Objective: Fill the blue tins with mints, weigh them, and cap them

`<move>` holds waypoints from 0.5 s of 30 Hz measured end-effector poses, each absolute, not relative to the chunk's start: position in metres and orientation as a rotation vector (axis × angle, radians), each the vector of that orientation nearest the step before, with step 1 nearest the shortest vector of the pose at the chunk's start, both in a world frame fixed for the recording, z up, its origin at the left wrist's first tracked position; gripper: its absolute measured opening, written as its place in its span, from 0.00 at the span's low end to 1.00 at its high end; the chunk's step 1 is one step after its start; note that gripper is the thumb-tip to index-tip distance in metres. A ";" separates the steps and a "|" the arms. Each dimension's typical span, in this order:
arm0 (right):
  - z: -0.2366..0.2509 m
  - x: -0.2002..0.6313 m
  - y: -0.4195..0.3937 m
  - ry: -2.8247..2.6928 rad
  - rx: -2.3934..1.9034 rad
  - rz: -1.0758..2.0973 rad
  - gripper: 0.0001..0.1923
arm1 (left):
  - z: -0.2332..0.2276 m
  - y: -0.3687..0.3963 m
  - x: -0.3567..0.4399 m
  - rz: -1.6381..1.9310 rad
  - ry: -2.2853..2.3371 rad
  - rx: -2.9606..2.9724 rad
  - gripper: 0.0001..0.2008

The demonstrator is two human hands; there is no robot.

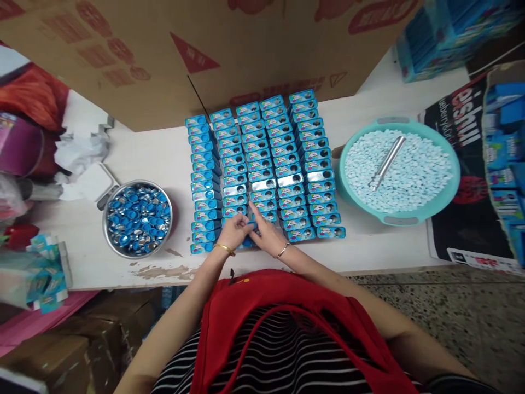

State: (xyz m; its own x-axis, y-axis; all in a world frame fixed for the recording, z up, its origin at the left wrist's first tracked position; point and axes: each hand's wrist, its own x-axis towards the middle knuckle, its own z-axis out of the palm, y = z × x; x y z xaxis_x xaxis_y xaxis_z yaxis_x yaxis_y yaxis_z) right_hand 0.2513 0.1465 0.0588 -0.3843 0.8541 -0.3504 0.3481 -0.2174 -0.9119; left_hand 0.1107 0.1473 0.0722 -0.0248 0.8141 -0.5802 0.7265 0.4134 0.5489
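Observation:
My left hand [233, 234] is closed in a pinch, with a small blue cap [251, 224] at its fingertips. Beside it, my right hand [268, 235] has its index finger stretched forward and its thumb apart, close to the same cap; whether it touches the cap is hard to see. Both hands are over the near end of several rows of slim blue tins [289, 160]. Tins in the leftmost row [202, 165] have blue caps on their tops, while most in the other rows show dark round openings. Part of the near tins is hidden under my hands.
At left stands a metal bowl [107, 236] of blue and silver caps. A turquoise basin [345, 191] at right holds pale tablets, with a metal tube [388, 163] lying on them. Behind the rows rises a large cardboard box [262, 60]. An open carton [459, 117] of blue packs stands far right.

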 end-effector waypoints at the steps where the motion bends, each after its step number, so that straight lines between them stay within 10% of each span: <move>1: 0.058 0.250 0.148 -1.444 -1.415 1.703 0.31 | 0.071 0.152 0.107 0.109 1.826 1.341 0.09; 8: 0.057 0.257 0.164 0.063 -1.067 2.296 0.15 | 0.058 0.203 0.087 -0.305 2.032 1.384 0.11; 15: 0.056 0.263 0.162 0.086 -0.970 2.349 0.15 | 0.048 0.230 0.086 -0.589 1.997 1.389 0.17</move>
State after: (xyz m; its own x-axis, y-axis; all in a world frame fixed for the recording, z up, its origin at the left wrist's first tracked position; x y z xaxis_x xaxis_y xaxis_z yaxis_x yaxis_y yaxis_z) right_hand 0.2628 0.1620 0.0563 -0.5606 0.4968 -0.6625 -0.5440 -0.8242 -0.1578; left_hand 0.0860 0.2297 0.0477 -0.2476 0.6582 -0.7109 0.9387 0.3448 -0.0078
